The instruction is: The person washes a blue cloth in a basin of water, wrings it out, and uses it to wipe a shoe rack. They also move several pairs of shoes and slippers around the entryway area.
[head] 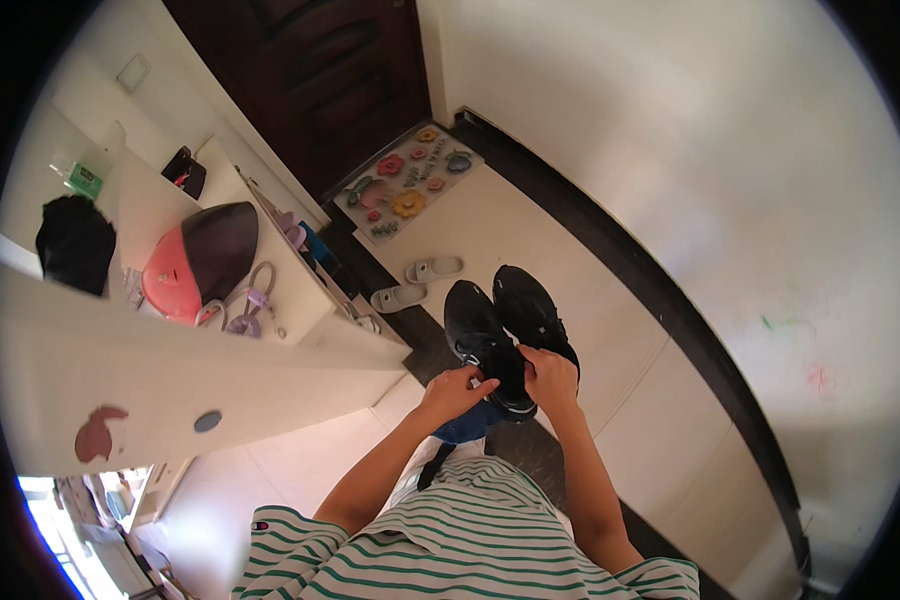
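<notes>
Two black lace-up shoes are side by side in front of my waist, toes pointing away from me. My left hand [454,391] grips the left black shoe [480,326] at its outer side, near the opening. My right hand [551,375] lies over the rear of the right black shoe [529,304], its fingers curled into the gap between the two. The heel of the left one shows between my hands, while my right hand partly hides the other heel. Just below, a piece of dark blue fabric [465,426] is partly covered by my left hand and the shoe.
Grey slippers [435,268] sit on the tiled floor, short of a flowered doormat [409,180] at a dark brown door [330,67]. At left, a white cabinet [307,300] carries a pink-and-black helmet [202,259] and a cable lock [259,300]. A wall [682,187] rises at right.
</notes>
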Available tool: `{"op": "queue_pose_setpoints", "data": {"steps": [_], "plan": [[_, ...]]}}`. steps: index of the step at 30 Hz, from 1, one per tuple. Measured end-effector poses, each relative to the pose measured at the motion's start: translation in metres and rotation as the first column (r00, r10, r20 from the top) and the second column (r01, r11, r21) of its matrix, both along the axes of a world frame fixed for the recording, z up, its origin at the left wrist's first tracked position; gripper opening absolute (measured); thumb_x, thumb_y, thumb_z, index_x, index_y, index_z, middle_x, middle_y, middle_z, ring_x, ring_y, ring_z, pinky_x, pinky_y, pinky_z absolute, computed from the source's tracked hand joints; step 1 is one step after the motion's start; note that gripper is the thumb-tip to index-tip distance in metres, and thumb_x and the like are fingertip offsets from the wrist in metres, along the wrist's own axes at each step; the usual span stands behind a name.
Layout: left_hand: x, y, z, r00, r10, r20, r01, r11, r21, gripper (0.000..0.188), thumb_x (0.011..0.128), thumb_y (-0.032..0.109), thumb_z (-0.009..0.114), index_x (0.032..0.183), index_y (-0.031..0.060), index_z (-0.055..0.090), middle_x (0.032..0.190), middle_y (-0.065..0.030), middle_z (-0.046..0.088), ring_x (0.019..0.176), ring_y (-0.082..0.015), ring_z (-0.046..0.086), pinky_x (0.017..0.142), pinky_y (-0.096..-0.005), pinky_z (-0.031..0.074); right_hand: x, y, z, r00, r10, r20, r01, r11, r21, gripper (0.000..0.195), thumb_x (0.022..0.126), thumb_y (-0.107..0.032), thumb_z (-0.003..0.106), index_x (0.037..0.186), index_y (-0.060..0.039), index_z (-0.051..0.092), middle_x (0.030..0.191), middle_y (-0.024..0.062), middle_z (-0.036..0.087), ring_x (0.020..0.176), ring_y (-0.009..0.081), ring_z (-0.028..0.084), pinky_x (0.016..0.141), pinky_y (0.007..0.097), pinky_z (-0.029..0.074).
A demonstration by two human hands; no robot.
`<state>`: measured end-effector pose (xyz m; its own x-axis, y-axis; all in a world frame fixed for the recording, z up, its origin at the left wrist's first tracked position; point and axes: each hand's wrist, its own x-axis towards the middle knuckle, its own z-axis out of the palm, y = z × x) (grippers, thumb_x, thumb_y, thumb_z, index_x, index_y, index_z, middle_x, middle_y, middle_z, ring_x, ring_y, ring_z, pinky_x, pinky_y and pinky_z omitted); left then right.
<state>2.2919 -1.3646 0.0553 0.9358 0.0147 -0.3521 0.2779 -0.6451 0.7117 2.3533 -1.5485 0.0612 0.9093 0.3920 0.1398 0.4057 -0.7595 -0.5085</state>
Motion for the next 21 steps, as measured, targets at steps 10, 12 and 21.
{"op": "queue_pose_setpoints", "data": {"steps": [10,12,21], "plan": [[0.225,0.04,-0.007,0.982,0.18,0.052,-0.182,0.983,0.037,0.04,0.081,0.048,0.06,0.084,0.0092,0.068,0.07,-0.0102,0.067,0.07,-0.0281,0.066,0.065,-0.0371,0.052,0.266,0.058,0.005,0.97,0.241,-0.031,-0.243,0.966,-0.083,0.03,0.073,-0.003,0.061,0.101,-0.0115,0.069,0.08,0.0107,0.066,0.072,0.0307,0.063,0.063,0.0392,0.05],[0.258,0.055,-0.009,0.965,0.253,0.069,-0.257,0.965,0.057,0.039,0.081,0.048,0.06,0.083,0.0096,0.068,0.069,-0.0103,0.066,0.069,-0.0283,0.066,0.065,-0.0369,0.052,0.309,0.08,0.003,0.955,0.289,-0.059,-0.293,0.952,-0.088,0.031,0.073,-0.003,0.06,0.101,-0.0118,0.069,0.084,0.011,0.067,0.073,0.0313,0.063,0.064,0.0393,0.05],[0.37,0.111,-0.031,0.765,0.644,0.024,-0.643,0.761,0.091,0.053,0.077,0.059,0.063,0.079,0.0063,0.068,0.067,-0.0097,0.066,0.067,-0.0265,0.066,0.061,-0.0359,0.051,0.481,0.188,-0.038,0.756,0.605,-0.251,-0.638,0.766,-0.075,0.032,0.076,-0.008,0.059,0.105,-0.0175,0.068,0.093,0.0108,0.068,0.08,0.0323,0.063,0.069,0.0399,0.051]]}}
